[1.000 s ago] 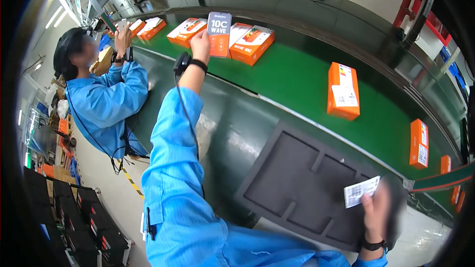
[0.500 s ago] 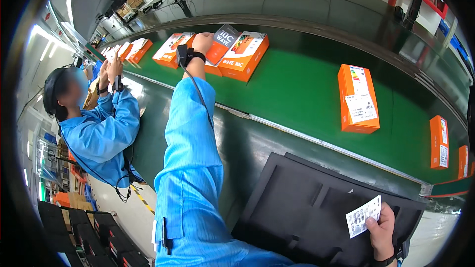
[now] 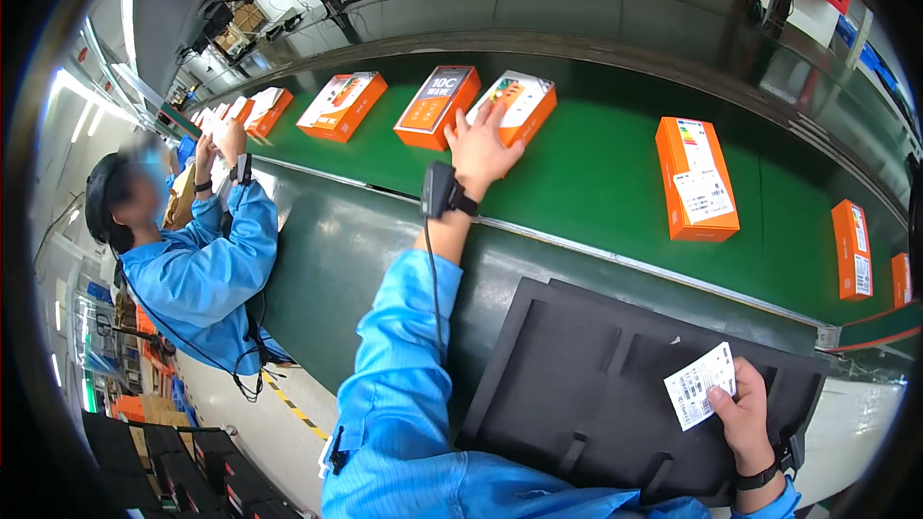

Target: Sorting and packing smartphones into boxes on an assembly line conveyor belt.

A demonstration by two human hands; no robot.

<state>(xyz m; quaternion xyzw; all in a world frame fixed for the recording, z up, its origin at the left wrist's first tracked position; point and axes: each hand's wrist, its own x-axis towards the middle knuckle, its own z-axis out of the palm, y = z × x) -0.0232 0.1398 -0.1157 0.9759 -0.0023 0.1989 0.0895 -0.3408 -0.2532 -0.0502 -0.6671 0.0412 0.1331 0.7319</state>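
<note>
The left hand lies with spread fingers on an orange box on the green belt. The right hand pinches a white label between thumb and fingers, above a black tray.

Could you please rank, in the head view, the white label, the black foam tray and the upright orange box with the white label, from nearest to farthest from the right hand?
1. White label: pinched in the right hand.
2. Black foam tray: directly beneath that hand, spreading leftward.
3. Upright orange box: beyond the tray, on the green belt.
</note>
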